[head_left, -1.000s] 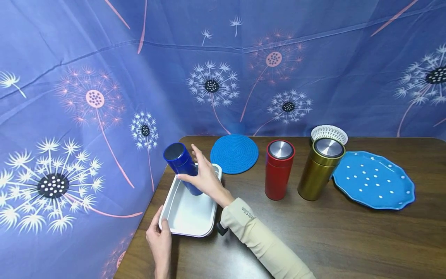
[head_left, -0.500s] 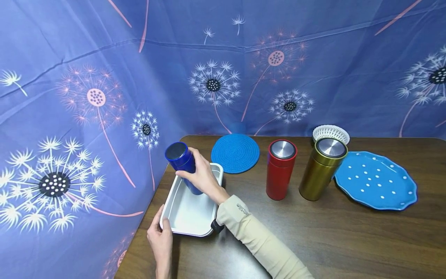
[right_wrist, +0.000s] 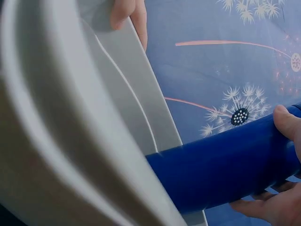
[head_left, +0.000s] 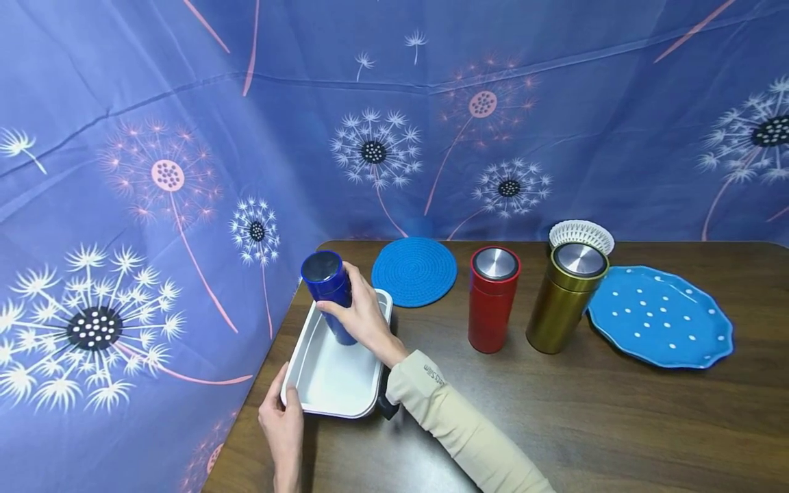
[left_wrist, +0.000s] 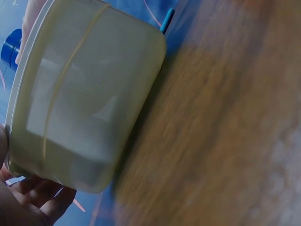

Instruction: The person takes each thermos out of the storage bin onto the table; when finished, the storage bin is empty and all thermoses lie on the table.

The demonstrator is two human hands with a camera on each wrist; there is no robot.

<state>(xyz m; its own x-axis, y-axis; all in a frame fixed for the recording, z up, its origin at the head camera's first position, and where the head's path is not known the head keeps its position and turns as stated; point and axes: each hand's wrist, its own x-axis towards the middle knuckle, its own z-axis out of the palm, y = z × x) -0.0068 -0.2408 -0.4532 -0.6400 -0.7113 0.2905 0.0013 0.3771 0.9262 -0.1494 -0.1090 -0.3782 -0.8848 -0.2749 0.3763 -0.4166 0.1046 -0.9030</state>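
Observation:
A blue flask [head_left: 329,281] with a dark lid stands, slightly tilted, with its lower end inside a white rectangular container [head_left: 335,383]. My right hand [head_left: 366,318] grips the flask's upper body, thumb on the near side and fingers round the far side. In the right wrist view the blue flask [right_wrist: 221,169] slants out past the container's rim. My left hand [head_left: 283,418] holds the container's near left corner, thumb on the rim. The left wrist view shows the outer wall of the container [left_wrist: 89,94], with fingers of the left hand curled under its corner.
A red flask [head_left: 493,301] and a gold flask [head_left: 561,311] stand right of the container. Beyond them lie a blue dotted plate [head_left: 659,315] and a white basket [head_left: 582,235]. A round blue placemat [head_left: 414,270] lies behind the container. Patterned cloth borders the table.
The flask's top has shifted to the right, so the flask is more upright. My right hand's raised fingers have closed round it. The left hand and the container have stayed in place.

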